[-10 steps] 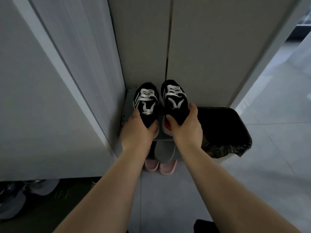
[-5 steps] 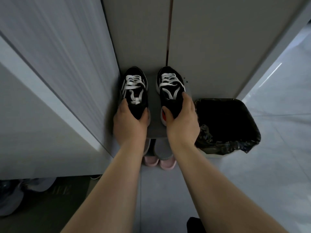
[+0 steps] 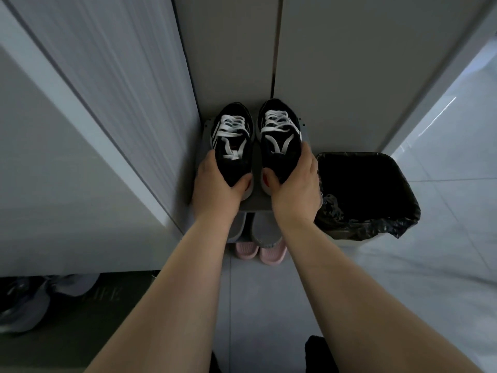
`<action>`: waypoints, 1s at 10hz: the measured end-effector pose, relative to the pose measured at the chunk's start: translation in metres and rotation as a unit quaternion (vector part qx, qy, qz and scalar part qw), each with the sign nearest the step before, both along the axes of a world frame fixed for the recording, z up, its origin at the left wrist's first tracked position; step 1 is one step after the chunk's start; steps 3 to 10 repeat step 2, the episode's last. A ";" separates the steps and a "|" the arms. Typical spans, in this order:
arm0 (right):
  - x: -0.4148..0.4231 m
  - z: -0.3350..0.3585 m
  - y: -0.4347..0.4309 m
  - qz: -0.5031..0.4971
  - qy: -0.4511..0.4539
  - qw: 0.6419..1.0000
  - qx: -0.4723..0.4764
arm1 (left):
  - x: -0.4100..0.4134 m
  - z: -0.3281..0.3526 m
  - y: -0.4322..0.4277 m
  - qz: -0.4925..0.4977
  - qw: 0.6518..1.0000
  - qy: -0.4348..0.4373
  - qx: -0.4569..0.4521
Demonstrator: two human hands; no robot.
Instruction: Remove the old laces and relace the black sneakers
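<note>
Just left of the waste bin lined with a black plastic bag (image 3: 349, 154), on a low grey shelf (image 3: 256, 200), two black canvas sneakers are held by their heels. The left sneaker (image 3: 235, 146), farther from the bin, is clasped by the left hand (image 3: 215, 188), fingers and thumb curled round its heel; the right sneaker (image 3: 281, 138), nearest the bin, is gripped likewise by the right hand (image 3: 294, 189). The white flat laces (image 3: 231, 125) are not yet undone. With only the heels held, a shoe could be dropped into the bin.
</note>
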State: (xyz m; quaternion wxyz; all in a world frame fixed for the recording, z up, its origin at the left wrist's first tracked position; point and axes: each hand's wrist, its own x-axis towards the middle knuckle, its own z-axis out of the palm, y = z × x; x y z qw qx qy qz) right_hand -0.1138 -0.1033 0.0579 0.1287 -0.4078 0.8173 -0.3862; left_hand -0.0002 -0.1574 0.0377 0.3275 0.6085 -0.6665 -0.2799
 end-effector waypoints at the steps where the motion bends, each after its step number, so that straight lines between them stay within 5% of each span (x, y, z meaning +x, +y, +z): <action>1: -0.001 0.005 0.003 0.044 -0.025 0.999 0.002 | 0.000 0.013 0.003 -0.021 0.999 0.006 0.035; 2: -0.009 0.015 0.022 0.082 -0.114 0.990 0.006 | 0.002 0.029 0.017 -0.033 0.997 -0.019 0.062; 10: -0.009 0.015 0.022 0.082 -0.114 0.990 0.006 | 0.002 0.029 0.017 -0.033 0.997 -0.019 0.062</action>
